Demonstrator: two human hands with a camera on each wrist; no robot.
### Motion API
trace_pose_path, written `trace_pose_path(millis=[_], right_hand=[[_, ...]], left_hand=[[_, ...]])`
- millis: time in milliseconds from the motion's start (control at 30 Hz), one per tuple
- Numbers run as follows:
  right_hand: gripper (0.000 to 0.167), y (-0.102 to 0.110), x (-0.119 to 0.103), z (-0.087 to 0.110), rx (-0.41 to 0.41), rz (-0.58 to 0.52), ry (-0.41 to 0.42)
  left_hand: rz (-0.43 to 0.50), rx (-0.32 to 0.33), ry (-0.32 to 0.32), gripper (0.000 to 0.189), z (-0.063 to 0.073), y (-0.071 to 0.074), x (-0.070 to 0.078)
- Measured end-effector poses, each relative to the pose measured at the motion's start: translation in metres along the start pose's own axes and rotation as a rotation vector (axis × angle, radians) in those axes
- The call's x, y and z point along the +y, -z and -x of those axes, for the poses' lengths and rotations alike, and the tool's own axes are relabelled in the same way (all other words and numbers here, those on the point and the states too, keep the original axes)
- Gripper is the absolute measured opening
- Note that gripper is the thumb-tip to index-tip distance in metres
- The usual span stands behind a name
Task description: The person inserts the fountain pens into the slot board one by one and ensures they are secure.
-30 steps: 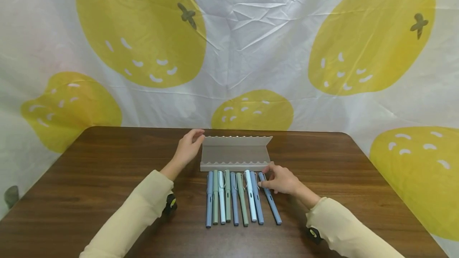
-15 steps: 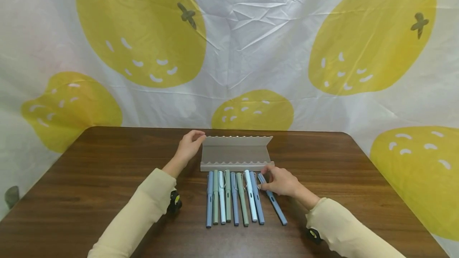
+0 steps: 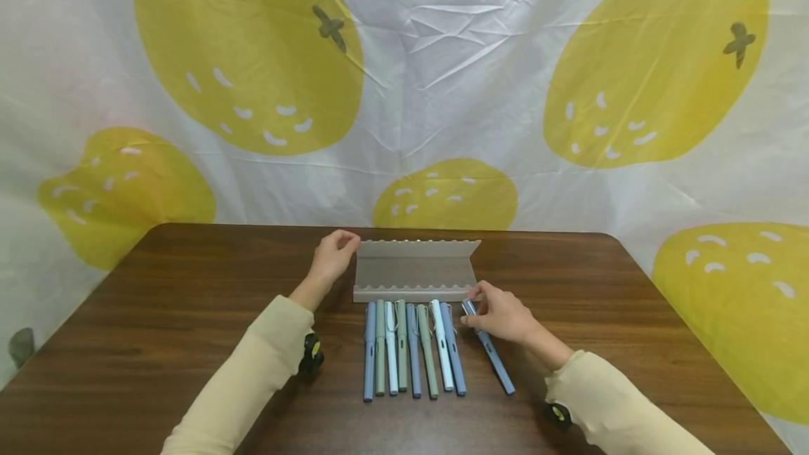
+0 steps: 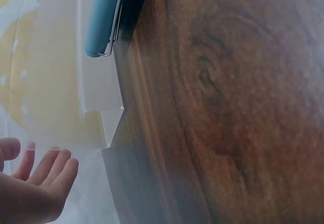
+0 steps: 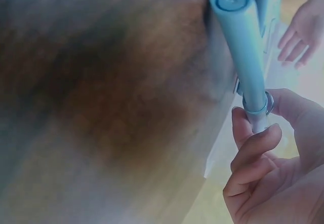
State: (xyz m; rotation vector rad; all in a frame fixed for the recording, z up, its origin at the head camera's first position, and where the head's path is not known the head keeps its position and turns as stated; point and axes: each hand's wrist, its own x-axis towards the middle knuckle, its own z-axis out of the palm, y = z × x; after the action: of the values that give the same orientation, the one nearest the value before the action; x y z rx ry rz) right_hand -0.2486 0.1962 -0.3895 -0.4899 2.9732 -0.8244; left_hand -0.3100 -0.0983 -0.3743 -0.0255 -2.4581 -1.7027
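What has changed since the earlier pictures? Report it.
The far-right blue pen moved rightward, its near end swinging farther from the row. The right hand, pinching its upper end, shifted slightly right too. The other eight pens and the scalloped holder look unmoved; the left hand stays at the holder's left end.

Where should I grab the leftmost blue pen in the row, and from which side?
I'd pinch the leftmost blue pen across its near end, coming from above and the left. It lies flat with no pen on that side; its near end juts slightly past the green pen beside it, while the far end may be crowded by the pale tray.
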Motion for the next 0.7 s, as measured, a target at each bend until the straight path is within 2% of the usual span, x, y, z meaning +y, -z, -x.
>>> trace_pose_path(millis=[167, 467, 700], right_hand=[[0.034, 0.007, 0.002, -0.001, 0.018, -0.045, 0.029], [0.030, 0.028, 0.000, -0.005, 0.069, -0.083, 0.044], [0.031, 0.041, -0.001, -0.010, 0.111, -0.104, 0.049]], left_hand=[[0.029, 0.012, 0.005, 0.022, -0.002, -0.001, -0.002], [0.003, 0.044, -0.007, 0.020, -0.004, -0.001, -0.003], [0.000, 0.044, -0.003, 0.020, -0.003, 0.000, -0.003]])
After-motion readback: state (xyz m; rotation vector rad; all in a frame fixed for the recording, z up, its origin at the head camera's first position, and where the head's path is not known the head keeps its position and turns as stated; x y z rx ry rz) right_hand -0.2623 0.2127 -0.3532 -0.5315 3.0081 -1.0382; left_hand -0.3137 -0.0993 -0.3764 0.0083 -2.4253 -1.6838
